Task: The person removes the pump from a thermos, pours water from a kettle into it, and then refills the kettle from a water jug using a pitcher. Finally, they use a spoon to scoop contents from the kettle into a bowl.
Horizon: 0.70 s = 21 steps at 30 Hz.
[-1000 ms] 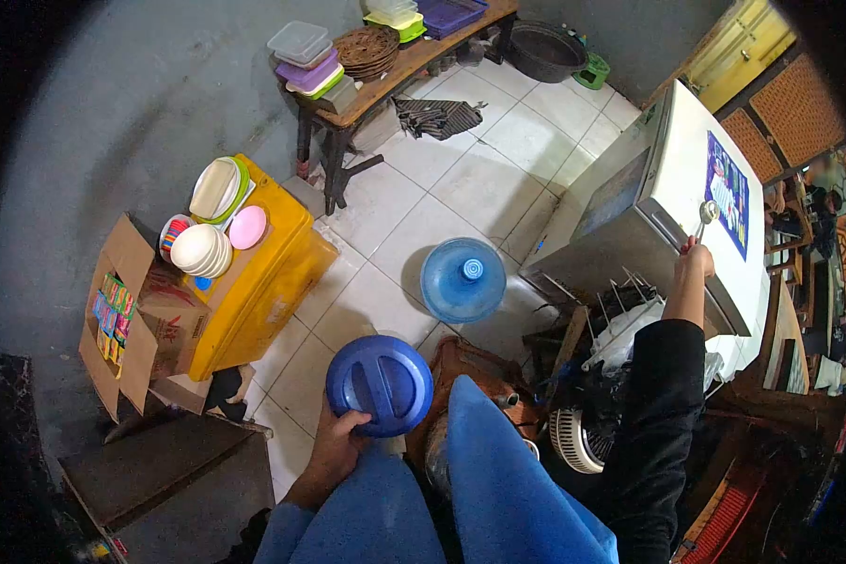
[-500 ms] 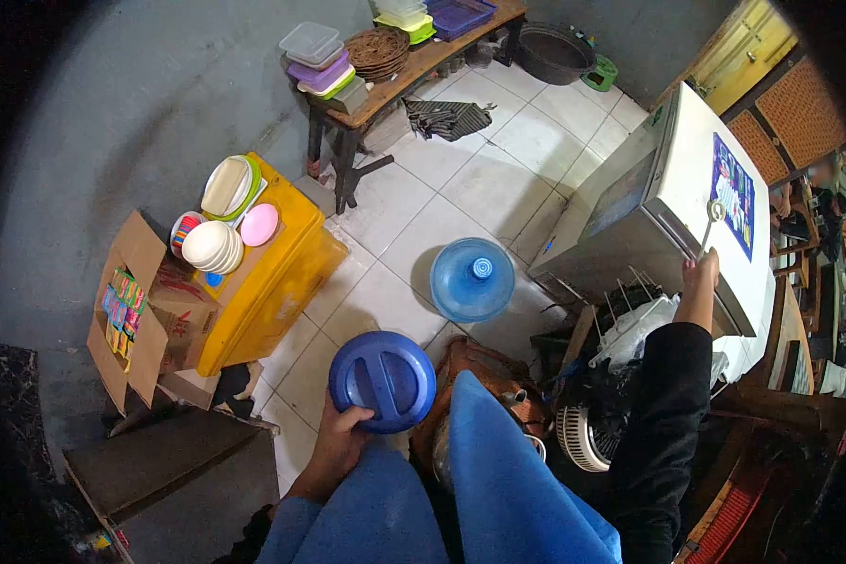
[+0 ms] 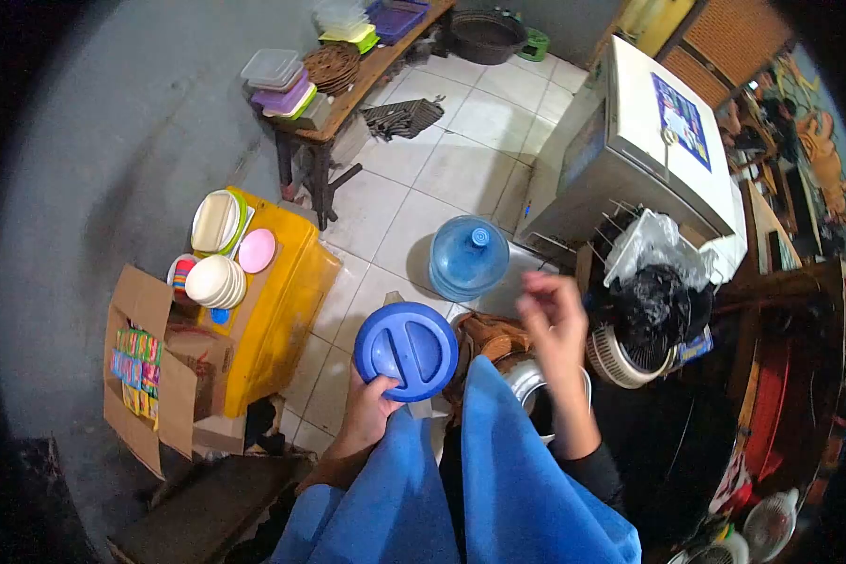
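My left hand [image 3: 371, 409] grips a blue-lidded pitcher [image 3: 406, 351] at its near edge, thumb on the lid. Pale parts of its body stick out beyond the lid; the rest is hidden below. My right hand [image 3: 556, 324] is raised to the right of the pitcher, blurred, its fingers apart and nothing seen in them. Beneath that hand is a metal pot [image 3: 526, 381], partly covered by the blue cloth I wear. Beyond both hands stands a blue water gallon bottle [image 3: 467, 258] on the tiles. A ladle-like utensil [image 3: 668, 150] lies on the white refrigerator [image 3: 630, 122].
To the left are a yellow box [image 3: 287, 301] bearing stacked bowls [image 3: 214, 282] and an open carton [image 3: 180, 414] of colourful packets. A wooden bench [image 3: 334, 117] holds plastic containers at the back. On the right stand a fan [image 3: 620, 362] and black plastic bags [image 3: 658, 305].
My right hand has let go of the utensil on the refrigerator and come back toward the pitcher. The pitcher has moved slightly up and right in view as the camera turned right.
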### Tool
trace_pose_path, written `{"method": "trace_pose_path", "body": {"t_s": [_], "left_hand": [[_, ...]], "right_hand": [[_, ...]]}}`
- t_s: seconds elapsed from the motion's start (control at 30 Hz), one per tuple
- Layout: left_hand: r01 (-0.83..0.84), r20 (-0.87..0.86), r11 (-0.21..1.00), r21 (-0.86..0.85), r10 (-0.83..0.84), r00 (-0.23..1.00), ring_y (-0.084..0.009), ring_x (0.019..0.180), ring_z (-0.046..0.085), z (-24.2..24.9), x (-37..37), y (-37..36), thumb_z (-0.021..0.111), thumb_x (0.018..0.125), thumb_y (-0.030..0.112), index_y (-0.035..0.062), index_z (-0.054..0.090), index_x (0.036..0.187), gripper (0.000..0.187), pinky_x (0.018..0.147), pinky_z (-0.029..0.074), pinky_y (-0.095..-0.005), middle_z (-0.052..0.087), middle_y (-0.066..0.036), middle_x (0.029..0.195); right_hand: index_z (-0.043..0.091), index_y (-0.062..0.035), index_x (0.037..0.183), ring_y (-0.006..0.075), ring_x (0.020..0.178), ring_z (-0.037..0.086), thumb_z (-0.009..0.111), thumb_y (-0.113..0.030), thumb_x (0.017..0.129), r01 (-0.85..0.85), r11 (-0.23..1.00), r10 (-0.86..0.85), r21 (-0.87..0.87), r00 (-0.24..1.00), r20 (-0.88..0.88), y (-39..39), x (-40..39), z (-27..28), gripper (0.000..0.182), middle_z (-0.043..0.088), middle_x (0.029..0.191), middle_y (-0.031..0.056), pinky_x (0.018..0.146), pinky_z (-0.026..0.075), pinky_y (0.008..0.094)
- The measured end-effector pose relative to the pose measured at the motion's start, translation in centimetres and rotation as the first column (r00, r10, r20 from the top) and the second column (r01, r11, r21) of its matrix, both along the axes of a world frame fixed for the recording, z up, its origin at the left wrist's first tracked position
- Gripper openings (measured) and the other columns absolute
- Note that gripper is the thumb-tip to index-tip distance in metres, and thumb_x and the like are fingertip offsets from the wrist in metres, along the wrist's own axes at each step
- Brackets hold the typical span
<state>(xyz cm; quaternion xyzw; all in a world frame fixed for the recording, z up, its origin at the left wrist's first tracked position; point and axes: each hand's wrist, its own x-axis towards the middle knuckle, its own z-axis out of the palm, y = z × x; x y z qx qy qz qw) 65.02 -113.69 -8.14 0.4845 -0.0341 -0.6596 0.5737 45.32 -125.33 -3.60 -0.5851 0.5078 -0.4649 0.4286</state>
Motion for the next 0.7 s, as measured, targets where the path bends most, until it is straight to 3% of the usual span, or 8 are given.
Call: {"method": "trace_pose_path", "body": {"t_s": [0.1,0.17,0.23,0.43,0.5,0.53,0.63,0.7], "left_hand": [[0.05,0.043,0.998,0.041,-0.052,0.998,-0.0242,0.097,0.049,-1.5,2.2,2.0,0.046,0.065,-0.001,0.0116,0.029,0.116,0.055,0.075,0.048,-0.0413,0.04,-0.011,0.108],[0.096,0.039,0.995,0.039,-0.097,0.994,-0.0235,0.096,0.049,-2.6,3.9,3.3,0.046,0.066,-0.001,0.0117,0.028,0.116,0.055,0.074,0.049,-0.0398,0.041,-0.011,0.108],[0.134,0.034,0.99,0.038,-0.135,0.99,-0.0227,0.095,0.05,-3.5,5.3,4.3,0.047,0.066,-0.001,0.0119,0.028,0.117,0.055,0.073,0.049,-0.0384,0.041,-0.011,0.107],[0.212,0.138,0.977,0.018,-0.212,0.967,-0.0222,0.099,0.047,-4.4,6.0,6.9,0.048,0.069,0.0,0.0126,0.021,0.124,0.062,0.072,0.049,-0.0363,0.039,-0.011,0.112],[0.099,0.289,0.995,0.011,-0.098,0.952,-0.0227,0.105,0.043,-3.7,4.6,7.3,0.052,0.073,0.003,0.009,0.015,0.127,0.066,0.081,0.043,-0.0352,0.034,-0.012,0.118],[0.086,0.378,0.989,-0.124,-0.033,0.925,-0.0228,0.109,0.038,-5.9,4.2,8.1,0.054,0.076,0.006,0.0039,0.011,0.128,0.068,0.089,0.035,-0.0334,0.03,-0.013,0.122],[0.218,0.48,0.958,-0.184,-0.106,0.871,-0.0207,0.105,0.04,-6.6,2.8,9.3,0.055,0.077,0.011,0.0015,0.013,0.125,0.064,0.09,0.031,-0.0345,0.031,-0.013,0.121],[0.222,0.6,0.961,-0.164,-0.081,0.796,-0.0192,0.1,0.043,-7.4,3.1,9.8,0.055,0.078,0.016,0.0017,0.028,0.12,0.052,0.089,0.031,-0.0353,0.041,-0.012,0.113]], "right_hand": [[0.043,0.0036,0.106,0.031,0.09,0.051,0.064,-0.026,0.069,0.065,0.994,-0.027,0.089,0.926,-0.376,5.7,4.9,-2.9,0.052,0.048,0.104,0.0215,0.078,0.041,0.0344],[0.033,0.0062,0.116,0.0352,0.101,0.047,0.063,-0.041,0.067,0.021,0.945,0.111,0.327,0.919,-0.379,8.2,7.3,-5.7,0.074,0.045,0.108,0.0273,0.085,0.038,0.0368],[0.033,0.0066,0.115,0.0366,0.094,0.052,0.064,-0.043,0.066,-0.062,0.87,0.168,0.489,0.97,-0.175,10.5,9.5,-6.9,0.077,0.05,0.103,0.0274,0.08,0.042,0.0371],[0.033,-0.0013,0.117,0.0363,0.088,0.055,0.052,-0.029,0.08,0.096,0.878,0.027,0.469,0.968,-0.249,14.5,12.9,-7.8,0.05,0.054,0.092,0.0278,0.075,0.043,0.038],[0.034,-0.0007,0.116,0.0361,0.088,0.055,0.051,-0.027,0.081,0.196,0.875,-0.129,0.443,0.976,-0.178,15.2,13.1,-8.2,0.047,0.054,0.094,0.027,0.075,0.043,0.0375],[0.033,-0.0001,0.116,0.0339,0.087,0.055,0.049,-0.024,0.082,0.258,0.844,-0.198,0.47,0.965,-0.174,15.5,13.3,-8.1,0.045,0.055,0.093,0.0245,0.076,0.042,0.0364],[0.033,0.0001,0.116,0.0316,0.086,0.055,0.048,-0.023,0.082,0.363,0.796,-0.341,0.485,0.93,-0.137,16.4,12.9,-9.5,0.044,0.055,0.093,0.0212,0.078,0.041,0.0354],[0.033,-0.0004,0.114,0.0274,0.078,0.057,0.048,-0.024,0.082,0.397,0.773,-0.381,0.495,0.914,-0.138,17.0,12.6,-10.1,0.042,0.055,0.09,0.0191,0.068,0.045,0.0334]]}}
